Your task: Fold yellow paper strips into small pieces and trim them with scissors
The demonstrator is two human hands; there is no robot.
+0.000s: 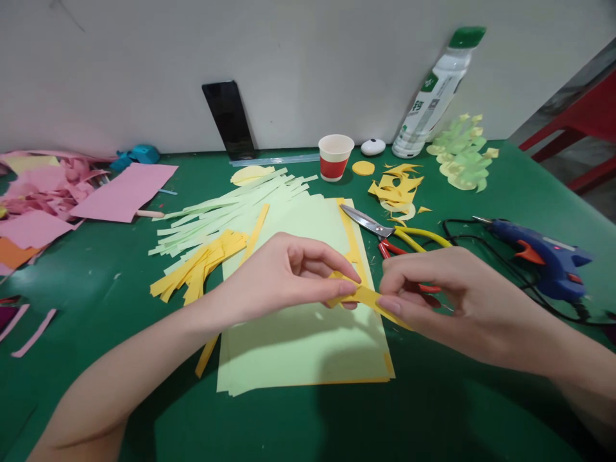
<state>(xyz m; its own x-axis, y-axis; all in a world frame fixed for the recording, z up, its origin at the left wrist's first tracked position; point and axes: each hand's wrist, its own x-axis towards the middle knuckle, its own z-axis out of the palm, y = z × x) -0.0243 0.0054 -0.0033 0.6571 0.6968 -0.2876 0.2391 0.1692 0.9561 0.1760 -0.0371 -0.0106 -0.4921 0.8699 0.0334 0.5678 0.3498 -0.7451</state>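
Between my two hands is a yellow paper strip, folded or looped at its left end. My left hand pinches that end between thumb and fingers. Further along, my right hand pinches the strip's other part, its tail pointing down to the right. Below them lies a stack of pale green paper sheets with yellow paper at its edges. Left of the stack are a pile of yellow strips and a fan of pale green strips. Scissors lie just beyond my right hand, partly over the stack.
A blue glue gun with a black cord lies at right. Along the wall are a phone, a paper cup, a white case and a leaning bottle. Yellow scraps, green paper pieces and pink paper surround the stack.
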